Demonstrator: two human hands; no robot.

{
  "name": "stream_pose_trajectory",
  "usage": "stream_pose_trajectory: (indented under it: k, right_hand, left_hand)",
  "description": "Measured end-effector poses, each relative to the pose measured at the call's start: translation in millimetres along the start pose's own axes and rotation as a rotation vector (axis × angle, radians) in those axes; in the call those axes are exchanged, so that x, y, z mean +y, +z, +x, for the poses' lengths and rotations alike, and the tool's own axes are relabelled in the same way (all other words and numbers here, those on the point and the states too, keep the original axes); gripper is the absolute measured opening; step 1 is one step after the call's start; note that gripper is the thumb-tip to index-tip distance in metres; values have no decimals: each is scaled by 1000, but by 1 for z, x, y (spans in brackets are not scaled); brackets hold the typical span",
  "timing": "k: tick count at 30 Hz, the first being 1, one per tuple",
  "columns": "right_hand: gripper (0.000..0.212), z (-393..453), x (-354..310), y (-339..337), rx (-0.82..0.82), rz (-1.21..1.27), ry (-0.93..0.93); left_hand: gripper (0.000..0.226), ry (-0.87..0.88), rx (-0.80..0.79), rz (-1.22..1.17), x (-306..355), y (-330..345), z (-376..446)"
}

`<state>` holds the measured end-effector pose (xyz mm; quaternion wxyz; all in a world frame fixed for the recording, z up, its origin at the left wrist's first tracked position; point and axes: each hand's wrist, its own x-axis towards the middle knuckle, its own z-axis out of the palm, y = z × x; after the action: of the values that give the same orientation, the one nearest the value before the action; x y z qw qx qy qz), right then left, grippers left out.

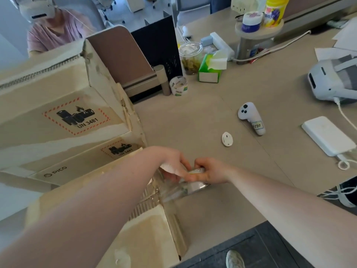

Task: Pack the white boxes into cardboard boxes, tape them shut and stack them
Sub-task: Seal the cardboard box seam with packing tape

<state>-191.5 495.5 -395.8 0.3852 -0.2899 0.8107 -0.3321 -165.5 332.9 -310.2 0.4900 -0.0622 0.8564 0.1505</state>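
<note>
The tape roll [196,172] is mostly hidden between the left hand [172,165] and right hand [209,171] — only a sliver shows. The near box [150,235] is cut off by the bottom edge and crossed by the left forearm. The stacked boxes [58,117] run off the left edge — their contents can't be seen.

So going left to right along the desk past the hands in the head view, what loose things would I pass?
Small white oval gadget → white handheld controller → white power bank, with the headset lying further back.
</note>
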Motion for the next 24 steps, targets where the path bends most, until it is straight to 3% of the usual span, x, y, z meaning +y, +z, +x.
stream_pose_trajectory:
  k: [4, 11, 17, 22, 24]
  right_hand:
    - [37, 3, 8, -2, -13, 43, -27]
    - [42, 9, 2, -9, -18, 13, -44]
    - [38, 12, 3, -18, -57, 30, -53]
    - [31, 7, 16, -56, 83, 171, 72]
    - [34, 6, 17, -62, -6, 144, 98]
  left_hand:
    - [45, -17, -155, -342, -6, 6, 8]
    - [55, -133, -181, -589, -3, 23, 26]
    - [56, -113, -47, -489, -6, 25, 34]
    - [56, -70, -56, -485, -10, 25, 38]
    - [54, -47, -52, -419, -10, 26, 40]
